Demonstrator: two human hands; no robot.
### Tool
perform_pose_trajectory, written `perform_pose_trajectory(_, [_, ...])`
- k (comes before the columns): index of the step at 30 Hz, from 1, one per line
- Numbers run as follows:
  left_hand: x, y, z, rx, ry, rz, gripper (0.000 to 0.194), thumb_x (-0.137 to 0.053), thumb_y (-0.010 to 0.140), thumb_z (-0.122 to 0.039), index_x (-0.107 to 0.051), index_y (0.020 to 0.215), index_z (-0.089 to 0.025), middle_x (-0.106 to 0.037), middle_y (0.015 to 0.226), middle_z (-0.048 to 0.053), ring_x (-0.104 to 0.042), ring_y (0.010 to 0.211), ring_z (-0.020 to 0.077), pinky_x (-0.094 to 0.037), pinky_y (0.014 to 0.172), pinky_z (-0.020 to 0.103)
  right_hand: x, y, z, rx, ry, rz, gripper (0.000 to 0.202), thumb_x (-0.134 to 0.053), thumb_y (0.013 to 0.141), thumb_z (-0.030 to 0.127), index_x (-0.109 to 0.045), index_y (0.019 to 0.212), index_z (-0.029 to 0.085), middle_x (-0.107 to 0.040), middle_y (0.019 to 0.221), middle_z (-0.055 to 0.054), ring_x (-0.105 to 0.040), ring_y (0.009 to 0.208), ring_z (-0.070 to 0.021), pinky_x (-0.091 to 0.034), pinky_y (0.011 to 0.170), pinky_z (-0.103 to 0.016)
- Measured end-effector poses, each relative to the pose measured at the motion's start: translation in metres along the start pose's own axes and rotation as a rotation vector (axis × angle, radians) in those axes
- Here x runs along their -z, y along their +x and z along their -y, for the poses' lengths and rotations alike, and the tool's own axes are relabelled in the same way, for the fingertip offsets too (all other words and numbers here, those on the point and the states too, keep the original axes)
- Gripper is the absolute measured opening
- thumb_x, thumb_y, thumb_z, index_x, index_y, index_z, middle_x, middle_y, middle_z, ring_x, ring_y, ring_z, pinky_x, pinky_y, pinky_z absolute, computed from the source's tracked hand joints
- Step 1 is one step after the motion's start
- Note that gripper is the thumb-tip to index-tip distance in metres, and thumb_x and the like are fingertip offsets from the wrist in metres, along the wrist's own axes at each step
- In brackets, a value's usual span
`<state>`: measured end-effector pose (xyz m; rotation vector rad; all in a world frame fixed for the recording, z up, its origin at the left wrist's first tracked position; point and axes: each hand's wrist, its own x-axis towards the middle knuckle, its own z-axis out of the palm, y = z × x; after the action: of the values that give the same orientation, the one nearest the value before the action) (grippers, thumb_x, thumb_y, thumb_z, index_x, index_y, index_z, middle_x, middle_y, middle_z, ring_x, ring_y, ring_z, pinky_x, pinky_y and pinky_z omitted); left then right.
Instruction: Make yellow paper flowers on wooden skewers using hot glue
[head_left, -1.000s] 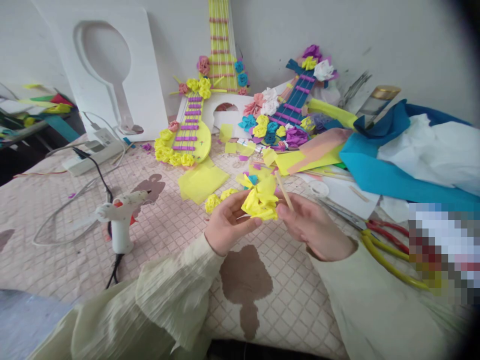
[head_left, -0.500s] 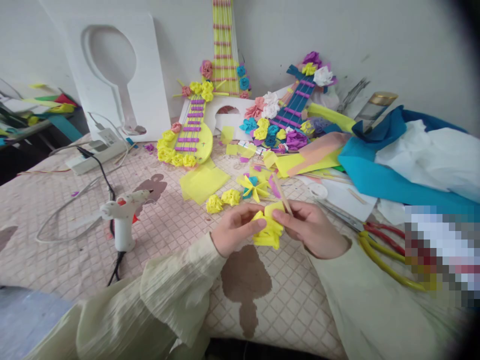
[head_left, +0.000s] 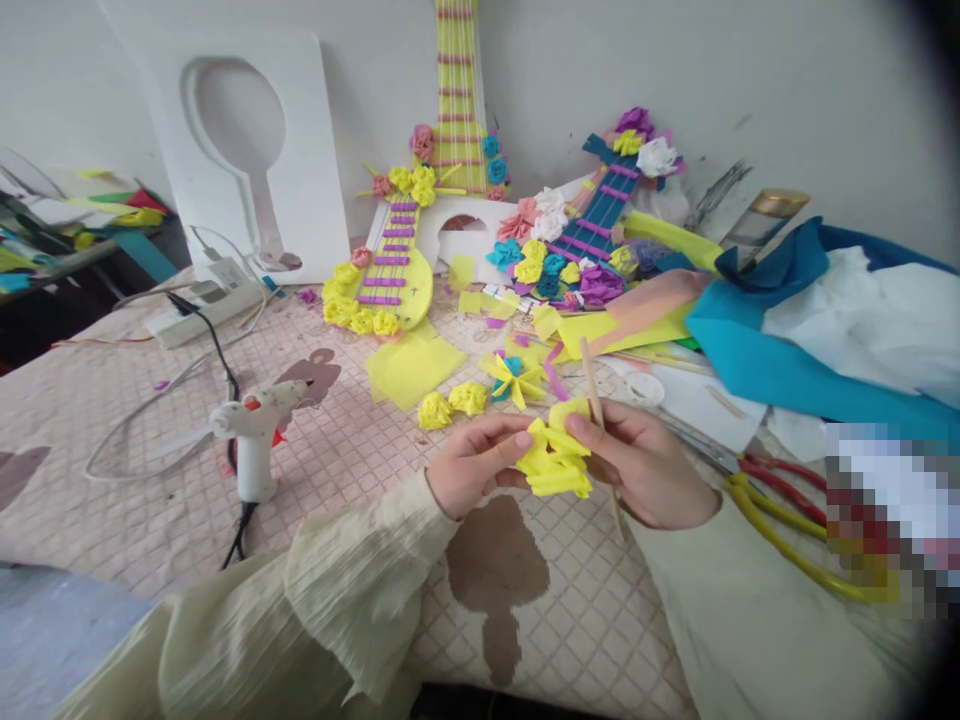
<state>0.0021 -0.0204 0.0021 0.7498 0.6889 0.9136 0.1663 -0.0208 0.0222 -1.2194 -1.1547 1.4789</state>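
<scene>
A folded yellow paper flower (head_left: 556, 462) is held between my two hands above the table. My left hand (head_left: 480, 462) pinches its left edge between thumb and fingers. My right hand (head_left: 649, 460) grips its upper right part with the thumb, and also holds a thin wooden stick (head_left: 591, 380) that passes behind the thumb and slants down past the palm. Just beyond my left hand lie two crumpled yellow paper flowers (head_left: 452, 404). A star-shaped yellow paper piece (head_left: 519, 382) rests on a blue one next to them.
A white glue gun (head_left: 255, 450) stands at left, its cable running to a power strip (head_left: 206, 308). Yellow-handled scissors (head_left: 787, 560) lie at right. Decorated paper instruments, one a yellow lute shape (head_left: 409, 285), lean at the back beside a white cut-out board (head_left: 319, 150). Blue paper (head_left: 739, 335) lies far right.
The stick in my right hand has swung more upright, and its lower end now shows below the hand. The view has shifted slightly. Both hands keep hold of the yellow flower.
</scene>
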Motion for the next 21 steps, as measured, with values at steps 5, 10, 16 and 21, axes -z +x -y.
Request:
perform_pose_trajectory(5, [0.0018,0.0013,0.0018,0.044,0.013,-0.002,0.032,-0.075,0.057,-0.032,-0.064,0.082,-0.017,-0.064,0.071,0.001,-0.061,0.064,0.0113,-0.051,0.059,0.025,-0.0019,-0.0025,0.0028,0.008,-0.007,0.031,0.028,-0.064,0.068,0.041,-0.058,0.075,0.015,-0.037,0.049,0.007,-0.026,0.040,-0.0033,-0.017,0.037,-0.019])
perform_pose_trajectory(10, [-0.0002,0.0001,0.0004,0.009,0.066,-0.010,0.030,-0.073,0.059,-0.035,-0.063,0.080,-0.016,-0.061,0.068,-0.001,-0.057,0.060,0.0085,-0.046,0.057,0.021,-0.0012,-0.0035,0.0082,0.033,-0.099,0.106,0.026,-0.061,0.071,0.041,-0.057,0.073,0.015,-0.033,0.049,0.007,-0.025,0.040,-0.0035,-0.016,0.037,-0.020])
perform_pose_trajectory(16, [-0.0028,0.0051,0.0033,-0.109,0.144,-0.062,0.029,-0.076,0.055,-0.029,-0.058,0.071,-0.012,-0.058,0.064,-0.003,-0.053,0.057,0.0050,-0.041,0.056,0.019,-0.0038,-0.0039,0.0068,0.108,-0.329,0.097,0.028,-0.057,0.073,0.043,-0.059,0.074,0.016,-0.032,0.048,0.007,-0.029,0.041,-0.0050,-0.022,0.037,-0.020])
perform_pose_trajectory(21, [-0.0034,0.0080,0.0056,-0.062,0.130,-0.122,0.035,-0.077,0.050,-0.032,-0.051,0.064,-0.013,-0.057,0.058,-0.004,-0.051,0.050,0.0045,-0.039,0.051,0.018,0.0019,-0.0074,0.0097,0.371,-0.479,-0.147,0.031,-0.041,0.084,0.043,-0.060,0.085,0.018,-0.049,0.061,0.001,-0.038,0.047,-0.0082,-0.035,0.044,-0.023])
